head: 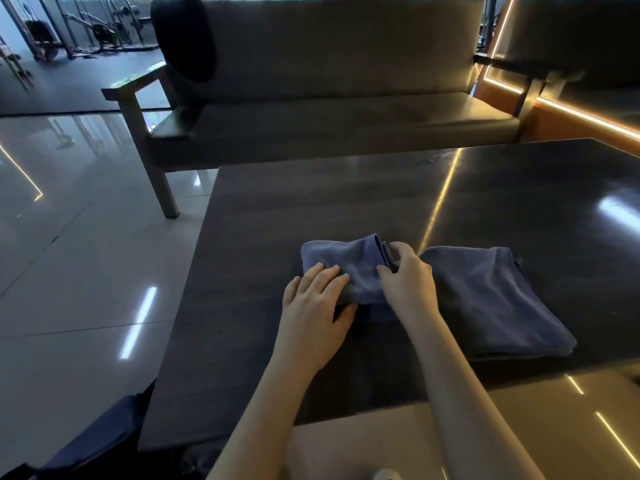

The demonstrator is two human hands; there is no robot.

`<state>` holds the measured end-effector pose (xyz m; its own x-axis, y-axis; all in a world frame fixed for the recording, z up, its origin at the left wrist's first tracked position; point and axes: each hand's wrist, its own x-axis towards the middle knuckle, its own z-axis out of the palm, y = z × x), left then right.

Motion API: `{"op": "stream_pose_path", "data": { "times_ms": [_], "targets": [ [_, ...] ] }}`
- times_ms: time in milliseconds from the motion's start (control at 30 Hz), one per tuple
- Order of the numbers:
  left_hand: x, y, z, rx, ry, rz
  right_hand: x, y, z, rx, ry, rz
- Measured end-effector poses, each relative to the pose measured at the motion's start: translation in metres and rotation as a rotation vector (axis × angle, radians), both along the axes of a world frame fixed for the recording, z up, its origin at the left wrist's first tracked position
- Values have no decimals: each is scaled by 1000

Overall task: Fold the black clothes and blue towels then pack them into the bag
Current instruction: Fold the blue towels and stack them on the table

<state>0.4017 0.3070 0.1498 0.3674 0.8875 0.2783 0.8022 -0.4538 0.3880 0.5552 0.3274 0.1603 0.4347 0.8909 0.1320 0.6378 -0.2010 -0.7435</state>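
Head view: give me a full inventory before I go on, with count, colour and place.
small towel: one, blue, table centre, part folded
folded towel: one, blue, on table right of it
table: one, dark, foreground
sofa: one, grey, beyond table
black garment: one, draped over sofa back, left end
dark bag-like item: one, navy, floor lower left
left hand: one, flat on small towel
right hand: one, pinches small towel's folded edge

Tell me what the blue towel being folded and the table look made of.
The towel looks like soft, matte cloth, perhaps microfibre: it creases and bunches. The table seems dark wood-grain board or stone, polished glossy: it mirrors the light strips.
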Motion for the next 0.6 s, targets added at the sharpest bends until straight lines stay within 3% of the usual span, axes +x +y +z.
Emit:
{"op": "stream_pose_path", "data": {
  "times_ms": [267,400,500,600],
  "targets": [
    [2,4,0,-87,3,11,-7,-5,-3,-15,-322,14],
    [11,16,14,-17,25,46,-1,-3,0,-1,-477,245],
    [18,39,27,-73,132,52,8,-1,-5,-127,-339,365],
    [19,55,24,-345,253,25,12,-1,-12,-200,-223,354]
  ]
}}
